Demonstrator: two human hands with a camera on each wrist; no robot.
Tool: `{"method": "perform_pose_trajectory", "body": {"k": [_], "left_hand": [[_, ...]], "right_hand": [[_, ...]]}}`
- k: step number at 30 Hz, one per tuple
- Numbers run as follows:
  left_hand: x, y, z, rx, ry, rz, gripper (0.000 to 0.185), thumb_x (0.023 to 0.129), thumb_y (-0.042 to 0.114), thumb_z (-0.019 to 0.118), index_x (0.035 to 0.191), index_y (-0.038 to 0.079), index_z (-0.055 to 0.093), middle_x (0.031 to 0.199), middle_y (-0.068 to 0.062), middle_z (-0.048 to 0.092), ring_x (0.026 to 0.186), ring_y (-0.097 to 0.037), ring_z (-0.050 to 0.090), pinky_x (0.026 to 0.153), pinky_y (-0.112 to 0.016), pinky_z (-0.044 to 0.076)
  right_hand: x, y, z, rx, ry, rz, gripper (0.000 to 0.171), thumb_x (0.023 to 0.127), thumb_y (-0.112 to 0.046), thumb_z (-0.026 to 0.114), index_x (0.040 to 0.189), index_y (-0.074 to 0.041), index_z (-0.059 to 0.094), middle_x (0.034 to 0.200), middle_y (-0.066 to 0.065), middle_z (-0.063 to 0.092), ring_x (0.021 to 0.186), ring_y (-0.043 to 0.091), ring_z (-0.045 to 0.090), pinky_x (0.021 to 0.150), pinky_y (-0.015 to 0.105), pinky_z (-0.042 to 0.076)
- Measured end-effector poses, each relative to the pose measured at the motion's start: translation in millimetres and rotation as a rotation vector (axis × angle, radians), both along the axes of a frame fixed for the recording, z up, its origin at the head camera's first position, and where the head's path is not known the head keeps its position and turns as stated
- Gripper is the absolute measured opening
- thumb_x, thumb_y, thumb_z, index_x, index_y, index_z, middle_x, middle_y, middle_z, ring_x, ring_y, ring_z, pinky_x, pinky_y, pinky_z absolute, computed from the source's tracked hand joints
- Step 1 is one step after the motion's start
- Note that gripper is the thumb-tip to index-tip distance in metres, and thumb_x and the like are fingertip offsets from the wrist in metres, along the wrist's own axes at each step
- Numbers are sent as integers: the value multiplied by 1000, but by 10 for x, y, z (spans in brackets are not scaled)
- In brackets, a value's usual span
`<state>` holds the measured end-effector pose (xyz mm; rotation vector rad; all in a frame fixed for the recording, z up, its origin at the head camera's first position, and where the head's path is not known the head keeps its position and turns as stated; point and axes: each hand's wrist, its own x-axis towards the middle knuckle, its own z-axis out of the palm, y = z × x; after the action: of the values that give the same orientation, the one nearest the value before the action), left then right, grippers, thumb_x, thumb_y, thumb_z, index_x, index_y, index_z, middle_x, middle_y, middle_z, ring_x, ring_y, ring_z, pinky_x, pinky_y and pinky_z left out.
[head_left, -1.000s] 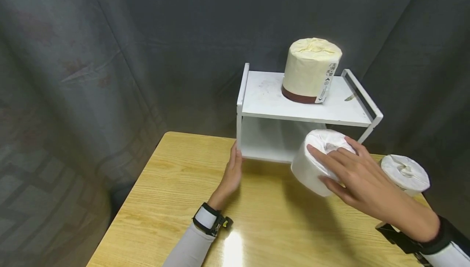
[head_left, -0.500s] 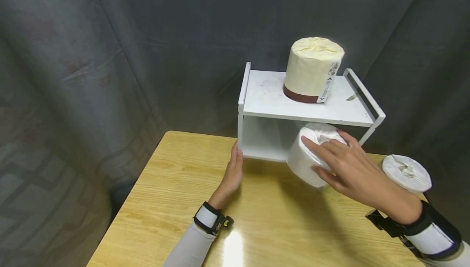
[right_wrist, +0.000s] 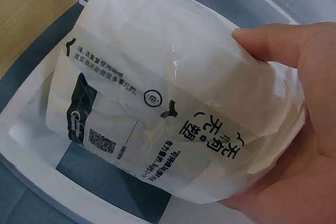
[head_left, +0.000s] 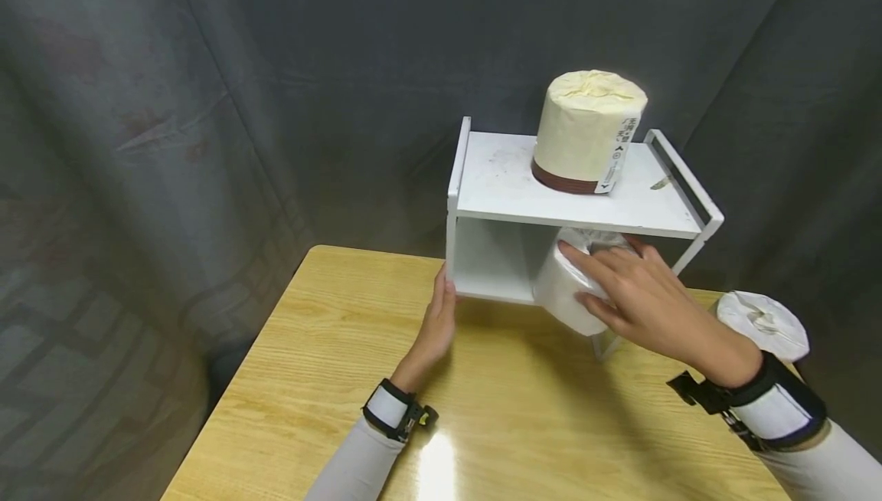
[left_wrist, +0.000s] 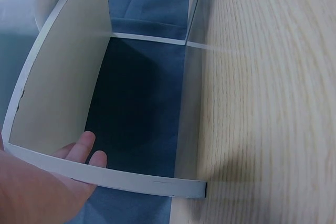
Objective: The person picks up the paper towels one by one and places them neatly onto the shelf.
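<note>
A small white shelf (head_left: pixel 524 187) stands on the table. My left hand (head_left: pixel 434 325) holds its left side low down, and in the left wrist view the fingers (left_wrist: pixel 81 148) reach behind a white bar of the frame. My right hand (head_left: pixel 637 294) grips a white plastic-wrapped paper roll (head_left: pixel 568 290), tilted, at the front opening under the top board. Its upper part is partly inside the opening. The right wrist view shows black print on the roll's wrapper (right_wrist: pixel 157 87), with the thumb (right_wrist: pixel 268 40) pressed against it.
A cream wrapped roll (head_left: pixel 586 133) with a brown base band stands on the shelf's top. Another white wrapped roll (head_left: pixel 761 325) sits at the table's right edge. The wooden table (head_left: pixel 310 363) is backed by a dark grey curtain (head_left: pixel 344 87).
My right hand has carried the white roll left and farther back, from in front of the shelf into its lower opening. The left hand has stayed at the shelf's side.
</note>
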<state>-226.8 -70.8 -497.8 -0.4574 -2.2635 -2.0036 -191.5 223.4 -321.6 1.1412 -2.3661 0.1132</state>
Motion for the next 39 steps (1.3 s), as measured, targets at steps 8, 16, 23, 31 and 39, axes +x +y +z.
{"method": "perform_pose_trajectory", "body": {"k": [8,16,23,31,39], "left_hand": [[-11,-4,-8,5,3,-4,58,118,41,16,171,21,6,175,-12,19,157,-33,30,124,-56,34],[-3,-1,-10,2,-12,-8,61,117,47,18,171,23,5,176,-9,18,158,-28,28,126,-52,33],[-10,-8,-12,10,-14,-8,60,117,47,18,171,24,6,175,-8,18,158,-28,29,125,-52,34],[-8,-5,-11,20,-34,-3,63,116,50,18,172,24,5,175,-10,18,158,-29,28,125,-52,33],[-11,-3,-10,16,-35,-1,63,116,52,18,172,25,6,175,-8,19,157,-28,29,126,-52,32]], "right_hand": [[-112,-57,15,25,16,3,75,77,-14,90,146,-7,61,82,4,67,72,19,60,66,46,45],[-159,-76,14,37,-38,-15,71,80,-12,89,146,-7,62,77,-1,64,67,11,51,59,37,43],[-220,-132,21,27,-61,-2,67,84,-13,85,147,-7,61,72,-5,55,63,9,44,52,29,35],[-269,-219,29,15,-115,-17,61,88,-12,82,146,-8,62,69,-8,44,58,7,37,49,26,30],[-350,-306,33,28,-212,-56,57,96,-15,76,150,-10,59,65,-8,46,51,6,39,44,27,33]]}}
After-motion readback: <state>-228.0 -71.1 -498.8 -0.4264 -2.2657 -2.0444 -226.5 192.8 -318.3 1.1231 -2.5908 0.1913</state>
